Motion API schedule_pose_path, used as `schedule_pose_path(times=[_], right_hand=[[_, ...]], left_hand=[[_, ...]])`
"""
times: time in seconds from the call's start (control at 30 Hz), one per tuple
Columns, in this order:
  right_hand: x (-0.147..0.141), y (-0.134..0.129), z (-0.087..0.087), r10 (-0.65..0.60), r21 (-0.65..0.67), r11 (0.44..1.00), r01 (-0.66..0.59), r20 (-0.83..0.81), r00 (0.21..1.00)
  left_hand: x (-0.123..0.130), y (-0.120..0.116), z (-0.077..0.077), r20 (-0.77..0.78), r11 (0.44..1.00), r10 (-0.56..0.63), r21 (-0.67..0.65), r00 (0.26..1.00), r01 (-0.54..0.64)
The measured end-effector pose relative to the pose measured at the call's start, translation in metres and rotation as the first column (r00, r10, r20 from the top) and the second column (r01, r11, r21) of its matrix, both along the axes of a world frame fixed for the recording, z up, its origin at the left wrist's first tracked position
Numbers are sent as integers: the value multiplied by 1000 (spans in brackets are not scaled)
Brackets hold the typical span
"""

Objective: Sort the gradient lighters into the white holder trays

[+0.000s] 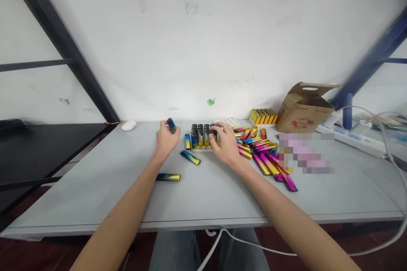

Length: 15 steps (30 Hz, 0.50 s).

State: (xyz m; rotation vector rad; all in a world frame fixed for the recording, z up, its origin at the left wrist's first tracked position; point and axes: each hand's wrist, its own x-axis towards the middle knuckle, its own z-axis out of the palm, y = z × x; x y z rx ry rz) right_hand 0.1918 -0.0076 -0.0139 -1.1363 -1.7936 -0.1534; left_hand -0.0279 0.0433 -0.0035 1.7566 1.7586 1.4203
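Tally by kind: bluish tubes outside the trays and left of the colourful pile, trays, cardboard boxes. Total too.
Held bluish tube, in the left hand: 1
Loose bluish tubes on the table: 3
Trays (one at the right hand, one under gold tubes, one white and holed): 3
Cardboard box: 1
Total: 8

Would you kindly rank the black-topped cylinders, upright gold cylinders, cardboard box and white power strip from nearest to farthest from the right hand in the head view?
From the right hand:
1. Black-topped cylinders, right at it.
2. Upright gold cylinders, rightward, near the wall.
3. Cardboard box, just beyond those.
4. White power strip, far right.
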Motion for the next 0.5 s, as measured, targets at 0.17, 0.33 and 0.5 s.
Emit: schedule_pose_path(times=[0.17,0.33,0.5], right_hand=[[0,1,0,-1,11,1000,1,-7,1000],[0,0,0,2,21,1000,-2,1,1000],[5,0,5,-18,50,999,21,-56,998]], left_hand=[[12,-15,12,342,947,-265,269,902,176],[13,-16,18,523,924,-382,208,762,320],[10,-18,23,607,891,-419,130,676,435]])
